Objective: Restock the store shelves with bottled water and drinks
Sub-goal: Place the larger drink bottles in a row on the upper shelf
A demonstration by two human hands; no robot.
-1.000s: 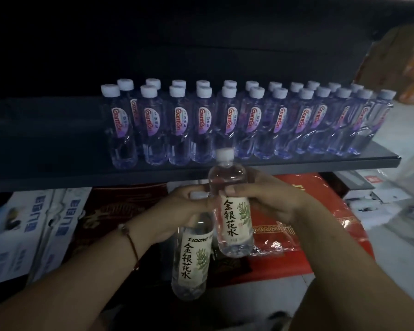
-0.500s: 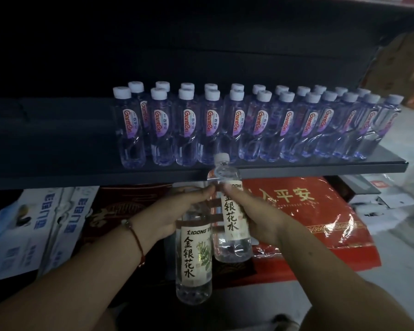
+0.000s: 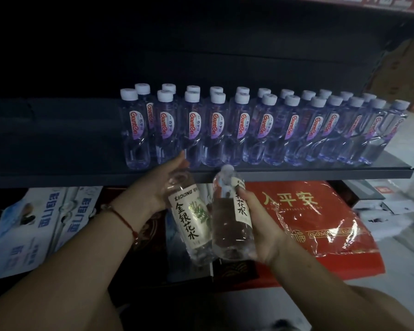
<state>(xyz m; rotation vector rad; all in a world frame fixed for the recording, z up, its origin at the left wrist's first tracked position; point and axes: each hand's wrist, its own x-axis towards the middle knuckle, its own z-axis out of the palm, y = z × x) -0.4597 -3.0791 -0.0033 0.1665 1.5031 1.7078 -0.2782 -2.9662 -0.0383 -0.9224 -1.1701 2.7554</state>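
Your left hand (image 3: pixel 158 187) & right hand (image 3: pixel 261 225) each gripped a herbal-water bottle (image 3: pixel 191 223), (image 3: pixel 230 225) just below the shelf (image 3: pixel 296 172). Best bet: lift upright, set left of the Ganten row (image 3: pixel 249 130), labels fwd.

Two clear cream-labelled bottles (image 3: pixel 192 219) (image 3: pixel 232 218) tilted below shelf (image 3: pixel 296 173) of white-capped waters (image 3: pixel 244 130)

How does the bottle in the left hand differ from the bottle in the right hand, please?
The left hand's bottle turns its cream label to the camera; the right hand's bottle shows mostly clear side. The left hand grips its bottle at the neck, the right hand round the body. Both are clear, tilted and below the shelf.
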